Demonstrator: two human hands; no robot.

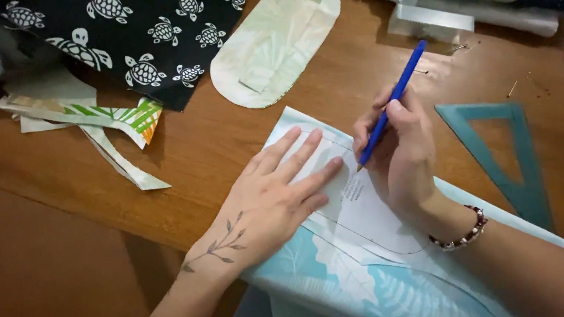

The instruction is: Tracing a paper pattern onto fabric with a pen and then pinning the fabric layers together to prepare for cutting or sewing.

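Head view: a blue pen (390,106) is being held in the closed grip of the right hand (400,158), tip down on a paper pattern (367,205). The pattern is being pinned just left of the pen tip by the left hand (273,202), fingers spread flat, on the desk (223,144).

The scene is being lit warmly and rather dimly, with the upper left of the frame being lost to shadow. Soft shadows are being cast leftward beneath the left hand (269,199) and fabric scraps (102,127). Slight softness is being shown throughout, without glare.
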